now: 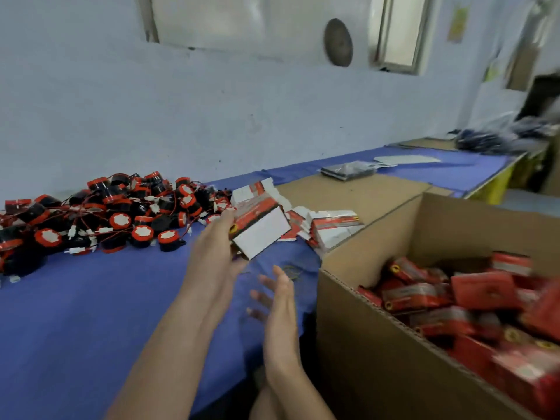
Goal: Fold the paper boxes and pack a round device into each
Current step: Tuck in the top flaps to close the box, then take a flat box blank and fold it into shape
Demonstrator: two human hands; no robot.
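Note:
My left hand (216, 250) holds a folded red and white paper box (260, 230) above the blue table, thumb under its lower corner. Below it and to the right, my right hand (280, 301) is open with straight fingers, holding nothing and apart from the box. A heap of round black and red devices (106, 213) with red wires lies at the left, against the wall. Flat unfolded boxes (327, 225) are piled just behind the held box.
A big cardboard carton (372, 338) at the right holds several packed red boxes (454, 301); its open flap (351, 195) lies over the table behind. The blue cloth table (91, 313) runs far back, with a dark packet (347, 171) and white sheets (406, 160) on it.

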